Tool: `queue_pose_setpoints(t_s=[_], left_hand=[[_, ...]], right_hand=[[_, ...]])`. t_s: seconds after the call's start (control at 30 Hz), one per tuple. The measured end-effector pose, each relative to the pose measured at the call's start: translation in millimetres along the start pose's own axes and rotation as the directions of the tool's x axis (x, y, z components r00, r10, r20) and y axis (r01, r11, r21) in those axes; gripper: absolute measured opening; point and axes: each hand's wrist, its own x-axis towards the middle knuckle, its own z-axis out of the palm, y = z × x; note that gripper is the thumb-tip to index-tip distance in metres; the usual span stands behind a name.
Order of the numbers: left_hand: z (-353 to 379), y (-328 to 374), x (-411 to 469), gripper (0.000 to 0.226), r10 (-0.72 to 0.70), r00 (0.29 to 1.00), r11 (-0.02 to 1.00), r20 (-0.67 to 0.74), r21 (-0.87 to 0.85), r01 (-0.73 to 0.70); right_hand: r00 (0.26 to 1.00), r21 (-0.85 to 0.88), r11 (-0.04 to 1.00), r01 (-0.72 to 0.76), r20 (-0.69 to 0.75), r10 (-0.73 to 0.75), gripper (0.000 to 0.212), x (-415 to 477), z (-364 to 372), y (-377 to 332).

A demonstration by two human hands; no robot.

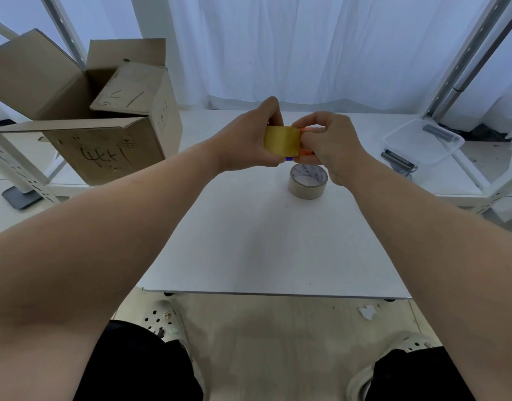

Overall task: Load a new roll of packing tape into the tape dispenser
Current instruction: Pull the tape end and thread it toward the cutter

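I hold a yellow roll of packing tape (281,139) above the white table (249,241), its wide band facing me. My left hand (246,137) grips the roll from the left, fingers curled over its top. My right hand (328,146) pinches at the roll's right edge, where orange and blue bits of the tape dispenser (304,153) peek out, mostly hidden by both hands. A second, nearly used-up roll with a pale printed core (307,181) lies flat on the table just below my hands.
An open cardboard box (104,134) with a smaller box inside stands at the table's far left. A clear plastic bin (422,143) sits at the right, a metal clip-like object (398,163) beside it. White shelf posts flank both sides; a curtain hangs behind.
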Motion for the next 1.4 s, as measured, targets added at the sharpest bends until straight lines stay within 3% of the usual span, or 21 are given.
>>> queue_pose_setpoints(t_s=[0.1, 0.4, 0.57, 0.67, 1.03, 1.17, 1.3, 1.4], left_hand=[[-1.8, -1.3, -0.4, 0.049, -0.014, 1.000, 1.000, -0.006, -0.015, 0.014], [-1.8, -2.4, -0.6, 0.050, -0.016, 1.000, 1.000, -0.020, -0.003, 0.016], [-1.1, -2.0, -0.3, 0.050, -0.003, 0.999, 1.000, -0.037, -0.007, 0.003], [-1.6, -3.4, -0.1, 0.054, -0.011, 0.999, 1.000, -0.036, -0.012, 0.011], [-0.5, -2.1, 0.9, 0.054, -0.016, 0.999, 1.000, -0.049, -0.022, 0.015], [-1.2, 0.5, 0.7, 0.057, -0.008, 0.999, 0.999, -0.049, -0.039, 0.006], [-1.3, 0.1, 0.1, 0.055, -0.029, 0.999, 0.998, -0.043, -0.065, 0.026], [-2.0, -0.5, 0.3, 0.051, -0.033, 0.998, 0.995, -0.060, -0.094, 0.027]], right_hand=[[0.999, 0.037, 0.999, -0.030, 0.030, 0.029, 0.003, -1.5, -0.1, -2.1], [0.999, -0.003, 1.000, 0.014, 0.050, -0.014, 0.010, -2.0, 0.1, -5.0], [0.998, -0.023, 0.998, 0.060, 0.008, -0.060, 0.025, -0.2, 1.4, -2.0], [1.000, 0.006, 1.000, 0.003, 0.031, -0.003, 0.012, -1.2, 1.8, -2.7], [0.996, -0.029, 0.998, 0.050, 0.076, -0.048, 0.017, 0.4, -2.1, -4.1], [0.996, -0.113, 0.991, 0.074, 0.052, -0.068, 0.032, 1.5, -3.3, 0.4], [0.998, 0.019, 1.000, -0.002, 0.069, 0.001, 0.017, -2.6, -3.7, -0.8], [0.995, 0.034, 0.999, -0.015, 0.096, 0.011, 0.026, -4.1, -2.8, -2.1]])
